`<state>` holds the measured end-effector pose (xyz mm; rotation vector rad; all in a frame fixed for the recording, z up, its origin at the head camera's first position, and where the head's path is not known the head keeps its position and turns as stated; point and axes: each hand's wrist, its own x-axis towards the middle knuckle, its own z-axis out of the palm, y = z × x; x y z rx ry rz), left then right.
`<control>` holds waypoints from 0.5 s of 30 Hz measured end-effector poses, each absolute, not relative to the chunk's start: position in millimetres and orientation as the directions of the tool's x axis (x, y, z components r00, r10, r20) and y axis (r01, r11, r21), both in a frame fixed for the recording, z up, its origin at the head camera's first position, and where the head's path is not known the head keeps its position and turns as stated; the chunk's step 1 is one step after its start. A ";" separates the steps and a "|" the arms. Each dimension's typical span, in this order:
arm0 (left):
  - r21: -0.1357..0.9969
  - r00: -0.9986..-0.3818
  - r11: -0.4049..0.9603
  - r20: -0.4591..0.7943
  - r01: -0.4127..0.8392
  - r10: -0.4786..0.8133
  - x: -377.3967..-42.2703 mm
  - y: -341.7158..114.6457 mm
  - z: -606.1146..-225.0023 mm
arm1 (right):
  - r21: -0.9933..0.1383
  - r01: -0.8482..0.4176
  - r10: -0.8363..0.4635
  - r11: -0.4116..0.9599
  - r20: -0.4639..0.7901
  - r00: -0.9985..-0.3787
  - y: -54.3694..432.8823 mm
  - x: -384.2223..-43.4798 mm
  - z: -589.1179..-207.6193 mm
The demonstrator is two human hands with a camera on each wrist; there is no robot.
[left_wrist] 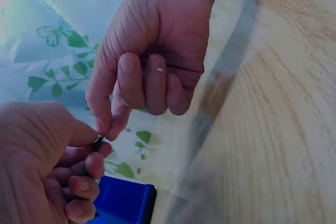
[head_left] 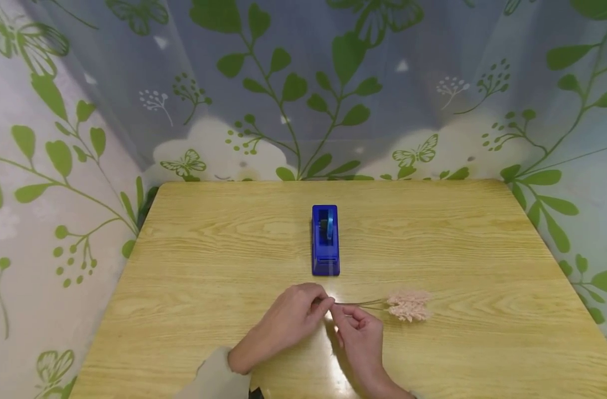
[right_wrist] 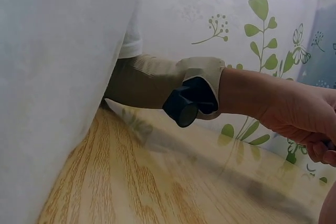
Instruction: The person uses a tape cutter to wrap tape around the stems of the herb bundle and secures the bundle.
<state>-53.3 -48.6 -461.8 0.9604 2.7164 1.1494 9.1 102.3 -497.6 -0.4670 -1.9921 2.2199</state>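
Note:
In the head view my left hand [head_left: 291, 313] holds the thin stems [head_left: 365, 303] of a dried flower sprig with a fluffy pale pink head [head_left: 408, 306] pointing right. My right hand [head_left: 360, 338] meets it from the right, thumb and forefinger pinching at the stems beside the left fingertips. In the left wrist view a dark bit of stem [left_wrist: 98, 142] shows between the left hand [left_wrist: 47, 156] and the right hand [left_wrist: 152, 51]. Whether a piece of tape is there cannot be seen. Beyond the hands stands a blue tape dispenser [head_left: 325, 266] with a roll in it.
The wood-grain table [head_left: 209, 249] runs back to a wall covered by a leaf-patterned curtain [head_left: 293, 138]. More of this cloth hangs at both sides. A dark wrist camera [right_wrist: 189, 103] sits on the left sleeve [right_wrist: 152, 80].

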 end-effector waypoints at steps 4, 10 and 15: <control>0.730 -0.827 0.498 0.164 0.468 0.537 -55.9 -49.2 -463.6 | -0.983 0.133 0.286 -0.130 -0.165 -0.944 103.4 7.4 -496.7; 0.752 -0.824 0.475 0.158 0.457 0.543 -57.4 -50.4 -465.1 | -0.981 0.130 0.280 -0.147 -0.167 -0.945 104.0 7.2 -498.2; 0.741 -0.805 0.466 0.166 0.483 0.570 -57.5 -50.7 -464.3 | -0.983 0.122 0.282 -0.134 -0.156 -0.947 105.8 6.7 -501.2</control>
